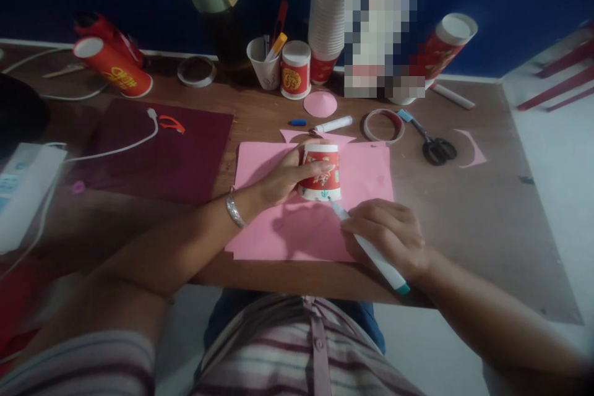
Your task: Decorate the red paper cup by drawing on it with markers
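My left hand is wrapped round a red and white paper cup, its thumb lying across the printed red band. Small green marks show on the cup's white lower band. In my right hand is a white marker pen with a green end, its tip touching or very near those marks. Under both lies pink paper. Just beyond the cup are pink paper scraps, a capless white marker and a blue cap. A pink paper cone sits behind them.
Scissors and a tape roll lie to the right. Along the wall stand a tall stack of paper cups, a cup of pens and a dark bottle. Dark red paper and a power strip are left.
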`<state>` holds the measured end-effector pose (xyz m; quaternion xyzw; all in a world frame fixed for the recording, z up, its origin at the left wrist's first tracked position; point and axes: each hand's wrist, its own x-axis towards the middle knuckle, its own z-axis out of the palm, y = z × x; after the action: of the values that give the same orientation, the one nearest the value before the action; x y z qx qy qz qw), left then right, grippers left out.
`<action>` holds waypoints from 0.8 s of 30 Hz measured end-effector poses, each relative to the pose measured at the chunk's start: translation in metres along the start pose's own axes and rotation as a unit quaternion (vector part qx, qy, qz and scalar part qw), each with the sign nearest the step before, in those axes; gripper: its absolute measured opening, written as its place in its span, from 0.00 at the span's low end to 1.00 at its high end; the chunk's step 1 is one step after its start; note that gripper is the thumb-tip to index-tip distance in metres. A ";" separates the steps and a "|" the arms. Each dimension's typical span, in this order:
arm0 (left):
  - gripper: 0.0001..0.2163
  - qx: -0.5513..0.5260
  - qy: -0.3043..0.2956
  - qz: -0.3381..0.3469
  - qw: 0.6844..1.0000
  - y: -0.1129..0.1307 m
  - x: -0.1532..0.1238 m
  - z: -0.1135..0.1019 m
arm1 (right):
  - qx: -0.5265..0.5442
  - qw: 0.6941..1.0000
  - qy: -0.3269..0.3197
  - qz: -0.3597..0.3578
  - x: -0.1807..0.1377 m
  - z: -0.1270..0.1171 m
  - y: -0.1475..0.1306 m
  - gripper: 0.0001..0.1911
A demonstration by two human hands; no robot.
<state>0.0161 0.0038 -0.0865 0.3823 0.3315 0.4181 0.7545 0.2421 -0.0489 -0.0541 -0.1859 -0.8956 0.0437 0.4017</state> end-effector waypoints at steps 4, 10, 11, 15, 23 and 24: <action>0.24 -0.012 0.000 0.011 1.000 -0.001 0.000 -0.001 | 0.000 1.000 0.008 -0.005 0.000 0.000 0.000 0.09; 0.27 -0.008 0.003 0.009 1.000 -0.003 0.001 -0.006 | -0.005 1.000 0.005 -0.001 0.000 0.000 0.000 0.09; 0.27 -0.010 0.005 0.012 1.000 -0.004 0.001 -0.007 | -0.006 1.000 0.004 0.001 0.001 0.000 -0.001 0.09; 0.27 -0.020 -0.004 0.014 1.000 -0.007 0.003 -0.010 | -0.008 1.000 -0.005 0.009 0.001 -0.001 -0.001 0.09; 0.37 0.016 -0.001 -0.003 1.000 -0.006 0.000 -0.005 | 0.004 1.000 -0.015 -0.012 0.000 0.003 -0.001 0.07; 0.39 0.029 0.003 -0.007 1.000 -0.004 0.000 -0.003 | 0.004 1.000 -0.012 -0.016 0.000 0.003 -0.001 0.06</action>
<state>0.0146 0.0031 -0.0915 0.3997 0.3488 0.4041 0.7452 0.2396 -0.0499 -0.0562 -0.1690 -0.9033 0.0435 0.3920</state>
